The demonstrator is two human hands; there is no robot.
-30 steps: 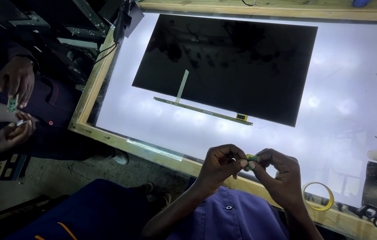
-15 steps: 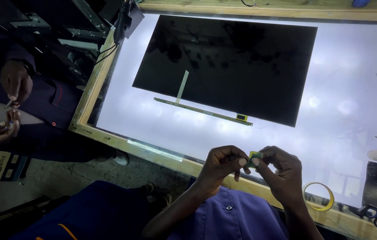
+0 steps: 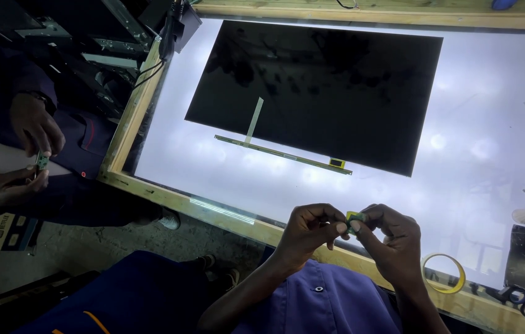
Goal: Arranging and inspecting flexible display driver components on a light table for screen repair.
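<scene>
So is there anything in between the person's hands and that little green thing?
No, nothing visible. The left hand and right hand both pinch the small green part directly between their fingertips, above the wooden edge of the light table. The dark panel lies farther back, apart from the hands.

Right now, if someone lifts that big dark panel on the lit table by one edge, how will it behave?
The dark panel looks very thin and wide, so it would probably flex and could crack. Its ribbon strip and narrow board hang off the near edge and would likely dangle. It lies flat on the lit table, so it may slide.
</scene>
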